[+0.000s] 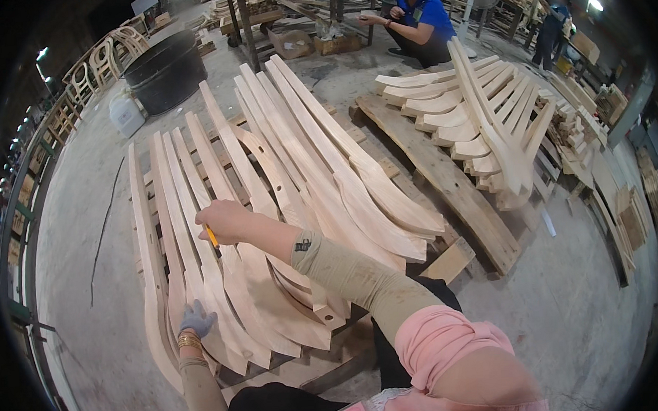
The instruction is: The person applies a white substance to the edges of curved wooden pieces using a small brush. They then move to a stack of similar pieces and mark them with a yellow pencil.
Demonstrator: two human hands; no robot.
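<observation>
Long, pale wooden pieces, curved like chair back legs, lie side by side on a wooden pallet in front of me. My right hand is closed around a yellow pencil, held over the middle of the left-hand pieces. Lower down, my left hand, in a grey-blue glove, rests on the curved ends of the left pieces with its fingers apart. One piece near the middle has round holes in it. My right forearm hides parts of several pieces.
To the right, another pallet bears a stack of similar curved pieces. A black tub and a white jug stand at the far left. A masked person in a blue shirt crouches at the back.
</observation>
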